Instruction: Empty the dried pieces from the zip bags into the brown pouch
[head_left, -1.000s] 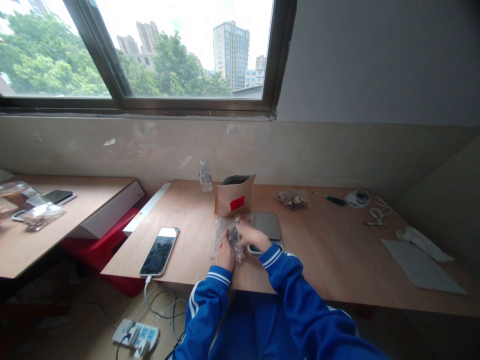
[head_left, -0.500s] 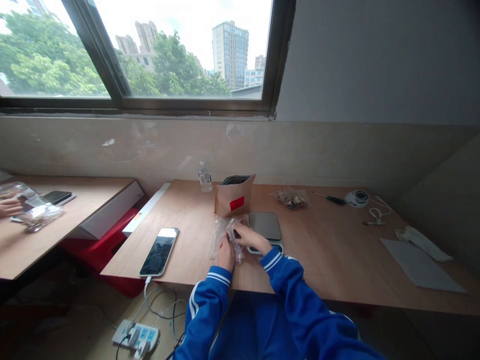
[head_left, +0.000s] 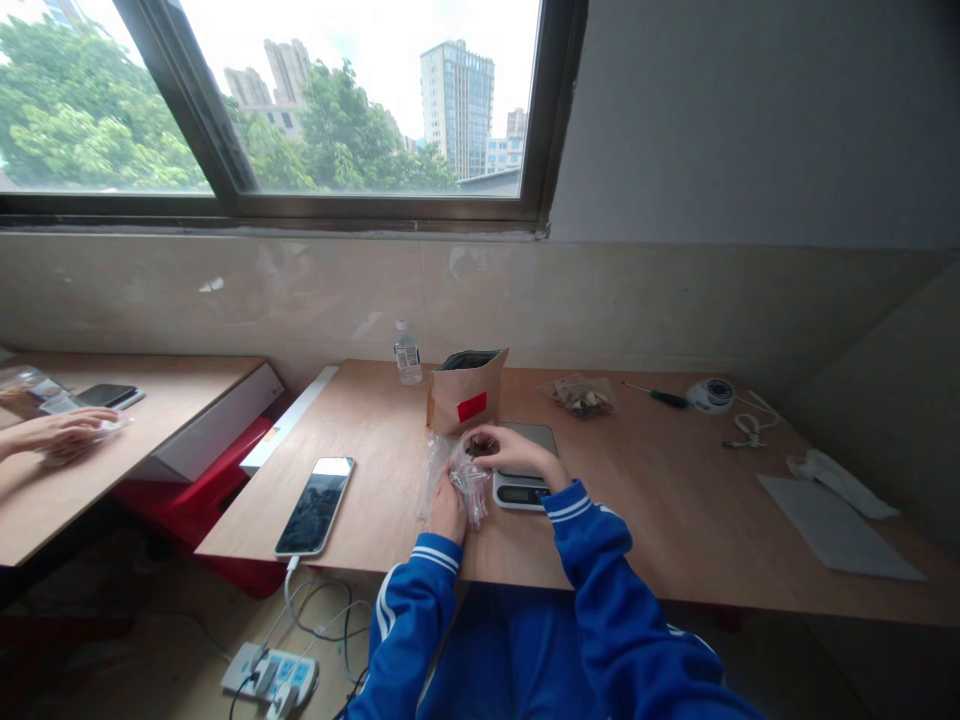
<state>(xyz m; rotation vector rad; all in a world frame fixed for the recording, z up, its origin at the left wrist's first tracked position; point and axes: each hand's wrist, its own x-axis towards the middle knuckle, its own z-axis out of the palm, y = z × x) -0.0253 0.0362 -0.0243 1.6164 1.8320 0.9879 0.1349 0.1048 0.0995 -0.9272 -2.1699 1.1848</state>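
Observation:
My left hand (head_left: 448, 508) is closed on the side of a clear plastic zip bag (head_left: 474, 490) lying near the table's front edge. At the bag's mouth, my right hand (head_left: 514, 448) has its fingers curled around something small and dark that I cannot make out. Beneath my right forearm and hand sits a flat kitchen scale (head_left: 521, 492), its silver plate partly covered. Just behind the bag, an open brown paper pouch (head_left: 469, 395) with a red label stands upright.
A phone (head_left: 315, 507) on a cable lies left, a water bottle (head_left: 407, 355) behind it. To the right are a bag of small pieces (head_left: 586, 397), a screwdriver (head_left: 664, 397), a white dome camera (head_left: 711, 396) and a grey sheet (head_left: 836, 527). A co-worker's hand (head_left: 64, 432) rests on the left table.
My right hand has lifted slightly back and right from inside the bag to its mouth, uncovering the scale's display. The co-worker's hand has moved rightward onto a bag.

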